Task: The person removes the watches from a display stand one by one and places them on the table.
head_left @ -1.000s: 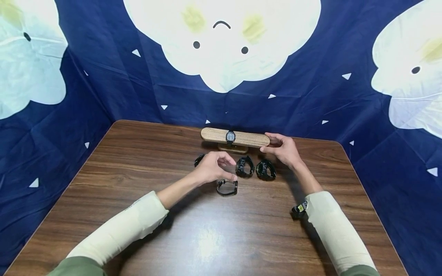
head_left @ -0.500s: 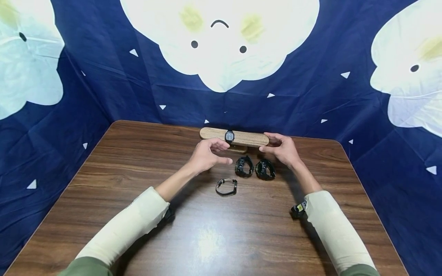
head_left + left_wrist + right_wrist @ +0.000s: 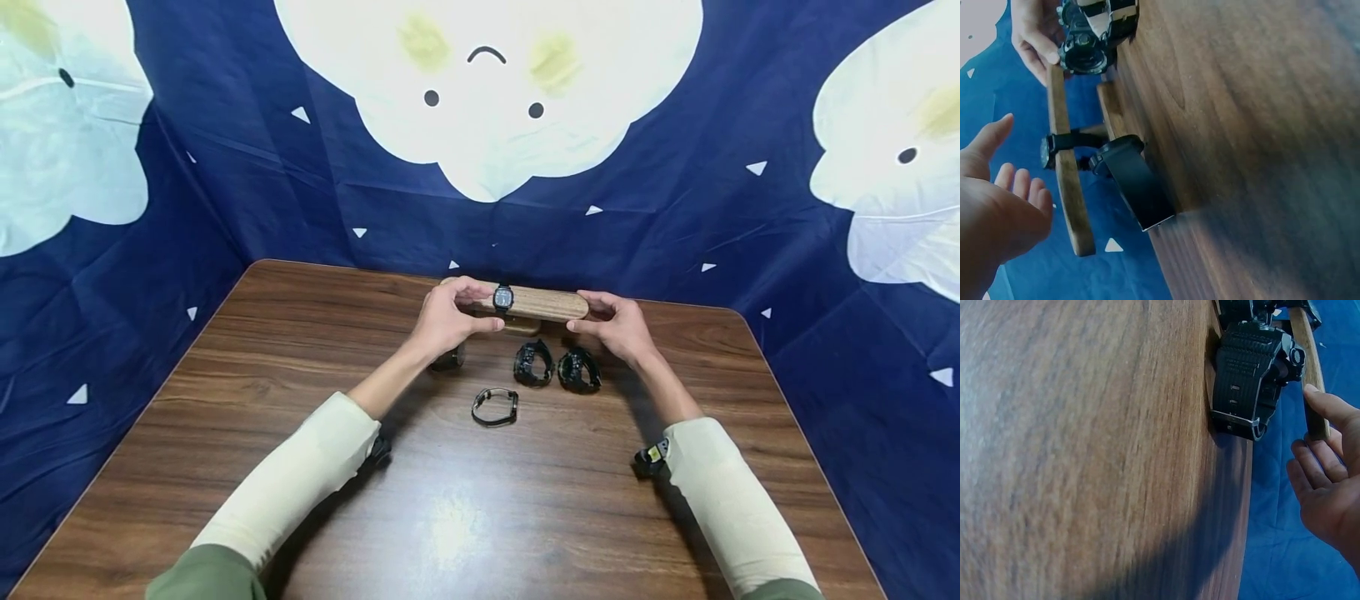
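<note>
A wooden watch stand (image 3: 547, 304) with a long rounded bar stands near the table's back edge. Round the middle of its bar sits a small black watch (image 3: 503, 297) with a squarish dial. My left hand (image 3: 441, 317) reaches over the bar's left part, thumb and fingers spread around empty space beside that watch; in the left wrist view the hand (image 3: 1007, 206) is apart from the bar. With thumb and fingertips my right hand (image 3: 618, 327) pinches the bar's right end, as the right wrist view also shows at the bar (image 3: 1313, 375).
Two chunky dark watches (image 3: 523, 365) (image 3: 569, 371) stand in front of the stand. Nearer lies a thin-strapped watch (image 3: 513, 407). Another dark watch (image 3: 452, 358) is partly hidden by my left wrist. The brown wood-grain table (image 3: 585, 517) ends at a blue cloud-print cloth (image 3: 300, 200).
My left hand has moved from over the thin-strapped watch, back and up to the bar's left part. My right hand has stayed at the bar's right end.
</note>
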`<action>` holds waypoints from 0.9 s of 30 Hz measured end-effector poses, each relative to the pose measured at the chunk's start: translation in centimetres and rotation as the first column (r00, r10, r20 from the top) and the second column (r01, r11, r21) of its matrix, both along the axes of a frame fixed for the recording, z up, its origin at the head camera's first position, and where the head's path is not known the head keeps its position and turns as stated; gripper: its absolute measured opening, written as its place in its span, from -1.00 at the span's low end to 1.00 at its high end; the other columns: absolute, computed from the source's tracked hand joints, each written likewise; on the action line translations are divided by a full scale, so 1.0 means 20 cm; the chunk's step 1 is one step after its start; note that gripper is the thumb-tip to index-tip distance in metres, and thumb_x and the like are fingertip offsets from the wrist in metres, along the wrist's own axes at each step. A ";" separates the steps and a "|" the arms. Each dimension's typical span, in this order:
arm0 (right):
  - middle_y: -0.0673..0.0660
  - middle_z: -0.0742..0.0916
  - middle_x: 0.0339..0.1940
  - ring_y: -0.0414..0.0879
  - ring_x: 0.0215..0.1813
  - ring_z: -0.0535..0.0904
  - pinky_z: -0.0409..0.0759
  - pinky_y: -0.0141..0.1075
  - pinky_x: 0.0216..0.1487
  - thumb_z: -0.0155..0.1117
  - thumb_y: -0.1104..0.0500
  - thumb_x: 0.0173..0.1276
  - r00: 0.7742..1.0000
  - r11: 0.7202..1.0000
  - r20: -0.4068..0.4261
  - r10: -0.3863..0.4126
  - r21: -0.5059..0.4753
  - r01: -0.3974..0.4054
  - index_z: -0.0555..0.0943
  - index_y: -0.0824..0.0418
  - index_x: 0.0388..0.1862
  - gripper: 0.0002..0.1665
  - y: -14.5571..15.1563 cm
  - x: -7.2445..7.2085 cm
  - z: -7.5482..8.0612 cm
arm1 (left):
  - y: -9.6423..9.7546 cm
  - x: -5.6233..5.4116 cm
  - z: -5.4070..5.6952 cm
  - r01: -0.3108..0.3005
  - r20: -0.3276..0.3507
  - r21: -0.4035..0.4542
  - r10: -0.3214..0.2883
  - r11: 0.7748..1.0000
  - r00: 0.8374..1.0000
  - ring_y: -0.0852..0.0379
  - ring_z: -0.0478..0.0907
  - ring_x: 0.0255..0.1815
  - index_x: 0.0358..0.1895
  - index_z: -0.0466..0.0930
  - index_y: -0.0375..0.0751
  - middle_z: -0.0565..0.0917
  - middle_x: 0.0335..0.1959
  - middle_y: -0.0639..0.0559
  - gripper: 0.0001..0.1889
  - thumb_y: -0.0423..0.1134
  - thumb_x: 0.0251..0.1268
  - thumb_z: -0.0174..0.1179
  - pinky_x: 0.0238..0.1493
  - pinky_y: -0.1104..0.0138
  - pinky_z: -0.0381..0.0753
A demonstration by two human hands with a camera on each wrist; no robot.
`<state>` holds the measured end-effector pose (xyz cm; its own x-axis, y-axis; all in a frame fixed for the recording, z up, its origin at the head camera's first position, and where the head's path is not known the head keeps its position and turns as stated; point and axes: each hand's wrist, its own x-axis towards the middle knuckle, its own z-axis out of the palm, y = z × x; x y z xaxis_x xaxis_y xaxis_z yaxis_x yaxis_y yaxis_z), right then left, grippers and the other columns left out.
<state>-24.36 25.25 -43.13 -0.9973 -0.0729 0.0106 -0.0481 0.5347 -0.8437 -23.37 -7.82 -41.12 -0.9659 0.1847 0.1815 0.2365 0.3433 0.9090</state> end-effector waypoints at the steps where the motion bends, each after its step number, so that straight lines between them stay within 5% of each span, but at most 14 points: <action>1: 0.27 0.75 0.52 0.23 0.53 0.68 0.65 0.02 0.53 0.72 0.11 0.40 1.000 1.000 0.002 0.000 -0.004 0.000 0.64 0.16 0.59 -0.18 0.00 0.00 0.00 | 0.00 -0.01 0.00 -0.006 -0.004 -0.001 0.006 1.000 1.000 -0.17 0.76 0.26 0.19 0.82 -0.17 0.86 0.17 -0.15 -0.42 -0.26 0.06 0.80 0.48 0.01 0.66; 14: 0.27 0.73 0.54 0.24 0.60 0.63 0.56 0.15 0.64 0.73 0.11 0.39 1.000 1.000 0.016 -0.002 -0.022 0.002 0.64 0.18 0.60 -0.16 0.00 0.01 0.00 | 0.01 -0.07 -0.03 -0.065 0.007 -0.005 0.065 0.998 0.998 -0.06 0.69 0.33 0.17 0.84 -0.09 0.87 0.19 -0.07 -0.44 -0.21 0.04 0.81 0.55 0.02 0.56; 27: 0.27 0.73 0.55 0.24 0.61 0.62 0.55 0.15 0.66 0.73 0.10 0.39 1.000 1.000 0.027 0.000 -0.010 0.000 0.64 0.18 0.60 -0.17 0.00 0.00 0.01 | 0.04 -0.11 -0.06 -0.011 -0.053 -0.085 0.007 0.996 0.999 -0.18 0.54 0.59 0.24 0.82 -0.14 0.79 0.35 -0.11 -0.39 -0.25 0.05 0.81 0.75 -0.03 0.36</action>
<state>-24.40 25.23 -42.95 -0.9972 -0.0727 -0.0160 -0.0247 0.5260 -0.8501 -25.59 -7.01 -42.35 -0.9572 0.1929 0.2156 0.2793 0.4217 0.8627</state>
